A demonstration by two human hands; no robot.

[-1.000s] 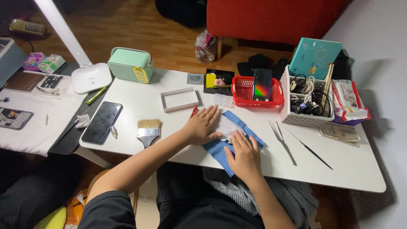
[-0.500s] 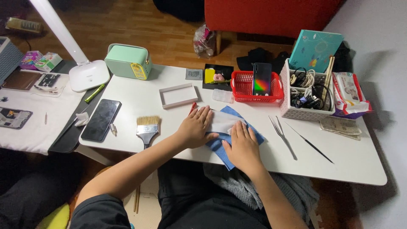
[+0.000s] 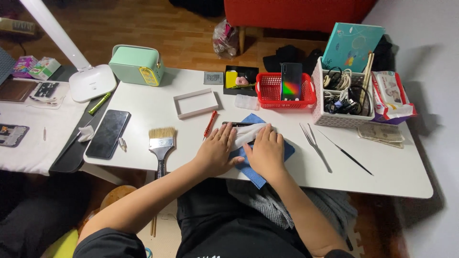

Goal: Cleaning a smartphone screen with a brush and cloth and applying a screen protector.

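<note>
White counter (image 3: 382, 167) carries a blue cloth (image 3: 287, 149). On the cloth, left hand (image 3: 216, 152) and right hand (image 3: 267, 152) lie flat, fingers together, pressing a white wipe (image 3: 246, 133) over a dark device (image 3: 239, 124); wiping step, apparently.

Single head view: looks steeply down from above onto white table (image 3: 382, 167), near, floor beyond.

The table (image 3: 143, 102) is white. On it lies a blue cloth (image 3: 286, 151) under a white tissue (image 3: 246, 134). The basket (image 3: 267, 93) is red, and the phone (image 3: 291, 81) in it shows a rainbow sheen. The case (image 3: 136, 64) is mint green with a yellow patch; the box (image 3: 351, 45) is teal. The screwdriver (image 3: 210, 123) is red.
</note>
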